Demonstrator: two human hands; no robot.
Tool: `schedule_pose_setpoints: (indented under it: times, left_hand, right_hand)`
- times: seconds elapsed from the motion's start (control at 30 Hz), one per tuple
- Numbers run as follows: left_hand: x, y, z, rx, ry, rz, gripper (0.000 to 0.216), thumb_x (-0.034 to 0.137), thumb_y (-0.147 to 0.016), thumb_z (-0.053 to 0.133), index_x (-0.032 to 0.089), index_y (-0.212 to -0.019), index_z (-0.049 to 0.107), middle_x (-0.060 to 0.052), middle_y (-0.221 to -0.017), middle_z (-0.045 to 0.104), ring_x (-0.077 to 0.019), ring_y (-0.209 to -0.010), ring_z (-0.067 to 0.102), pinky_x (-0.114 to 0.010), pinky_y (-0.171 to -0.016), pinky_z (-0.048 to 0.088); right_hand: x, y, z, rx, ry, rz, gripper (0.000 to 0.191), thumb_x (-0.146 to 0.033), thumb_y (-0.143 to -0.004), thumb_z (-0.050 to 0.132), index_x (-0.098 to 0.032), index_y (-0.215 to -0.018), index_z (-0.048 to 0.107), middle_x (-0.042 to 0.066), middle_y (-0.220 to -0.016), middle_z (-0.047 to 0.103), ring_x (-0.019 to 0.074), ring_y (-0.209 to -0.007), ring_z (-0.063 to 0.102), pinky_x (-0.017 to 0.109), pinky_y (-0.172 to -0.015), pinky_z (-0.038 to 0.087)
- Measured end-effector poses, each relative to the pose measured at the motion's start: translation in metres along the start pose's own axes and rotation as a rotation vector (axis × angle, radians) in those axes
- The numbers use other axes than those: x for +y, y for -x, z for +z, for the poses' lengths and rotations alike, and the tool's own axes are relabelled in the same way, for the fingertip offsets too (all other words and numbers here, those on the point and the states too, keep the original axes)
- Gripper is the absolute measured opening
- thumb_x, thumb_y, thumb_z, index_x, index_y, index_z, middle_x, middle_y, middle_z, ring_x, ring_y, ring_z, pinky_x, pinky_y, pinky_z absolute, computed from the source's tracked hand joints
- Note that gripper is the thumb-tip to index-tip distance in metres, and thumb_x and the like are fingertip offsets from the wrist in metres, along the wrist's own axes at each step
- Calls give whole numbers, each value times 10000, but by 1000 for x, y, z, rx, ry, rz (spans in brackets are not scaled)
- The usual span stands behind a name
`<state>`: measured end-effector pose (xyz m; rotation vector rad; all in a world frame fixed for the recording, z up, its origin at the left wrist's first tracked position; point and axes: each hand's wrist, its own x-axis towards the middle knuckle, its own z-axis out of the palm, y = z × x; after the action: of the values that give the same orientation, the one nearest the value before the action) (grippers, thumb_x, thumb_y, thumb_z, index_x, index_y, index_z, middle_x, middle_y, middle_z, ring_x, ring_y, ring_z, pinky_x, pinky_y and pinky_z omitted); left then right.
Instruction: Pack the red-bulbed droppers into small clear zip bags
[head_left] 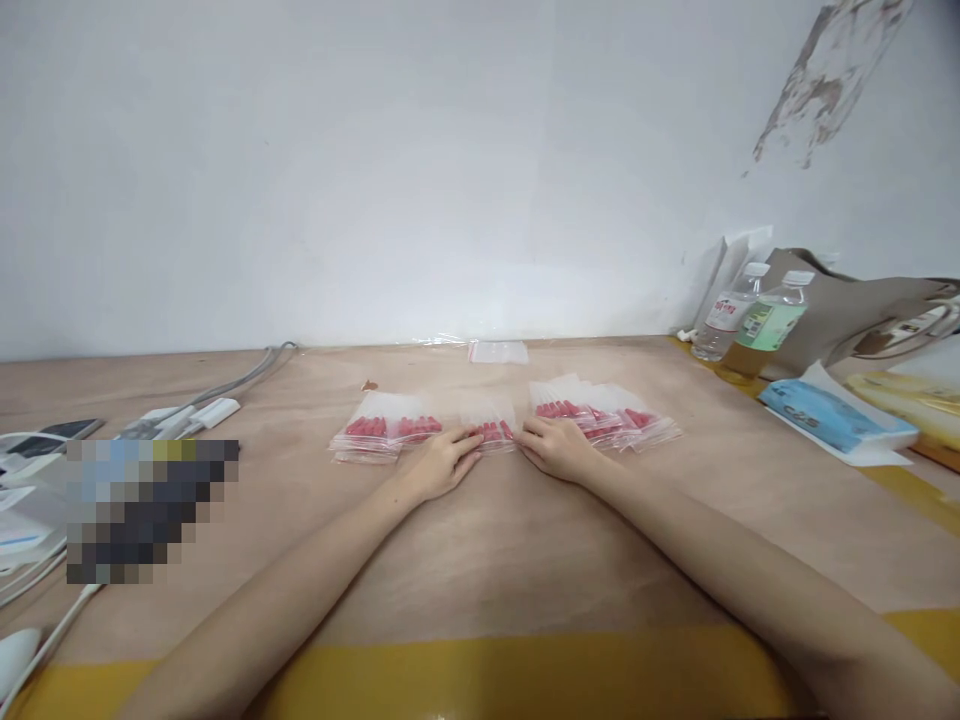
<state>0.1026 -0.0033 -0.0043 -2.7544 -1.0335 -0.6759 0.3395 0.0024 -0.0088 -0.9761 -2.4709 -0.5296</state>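
Observation:
Between my hands lies a small clear zip bag (489, 410) with several red pieces in it, its lower edge toward me. My left hand (448, 462) grips the bag's left lower corner with the fingers close together. At its right lower corner, my right hand (556, 447) has curled fingers on the edge. The exact pinch of the fingertips is too small to see clearly. Left of my left hand sits a pile of similar filled zip bags (367, 427). Another overlapping pile of filled bags (619, 412) spreads just beyond and right of my right hand.
A flat pack of empty-looking clear bags (499, 352) lies by the wall. Cables (232, 385), a phone (56, 436) and a blurred-out item (142, 510) are at left. At right stand two bottles (765, 325), a grey bag (847, 305) and a blue tissue pack (836, 412).

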Motion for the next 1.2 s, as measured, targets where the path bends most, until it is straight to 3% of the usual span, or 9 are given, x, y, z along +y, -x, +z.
schedule_pose_setpoints:
  times: [0.3,0.53,0.7,0.9,1.2]
  left_hand:
    - [-18,0,14,38,-96,111,287,187,-918,350,187,-1111,562,-81,-1124,583,-196,-1034,553,-352,-867,485]
    - [-22,-7,14,47,-164,124,251,159,-895,372,153,-906,623,-89,-971,637,-190,-859,617,-346,-765,521]
    - [-20,-6,13,78,-177,120,267,178,-898,360,143,-877,624,-102,-931,643,-202,-810,623,-358,-714,527]
    - [-13,-13,17,112,-175,108,259,202,-909,359,163,-949,611,-83,-968,635,-191,-892,607,-352,-795,506]
    - [3,-43,32,109,-214,158,229,160,-892,380,148,-898,609,-83,-939,639,-194,-857,612,-337,-758,496]
  right_hand:
    - [3,-1,9,61,45,15,271,-161,-869,397,-183,-772,649,38,-687,593,114,-645,475,253,-525,257]
    - [3,-3,11,33,85,24,249,-128,-853,418,-172,-730,630,38,-672,583,111,-637,466,255,-509,231]
    - [3,-2,9,72,120,-4,222,-129,-853,423,-184,-789,628,36,-711,598,119,-665,472,259,-519,231]
    - [3,-4,15,137,63,-32,215,-111,-852,418,-171,-760,603,41,-717,591,123,-676,473,252,-532,233]
    - [4,-10,19,71,107,-23,246,-137,-858,393,-154,-749,613,50,-708,602,125,-668,488,267,-541,242]
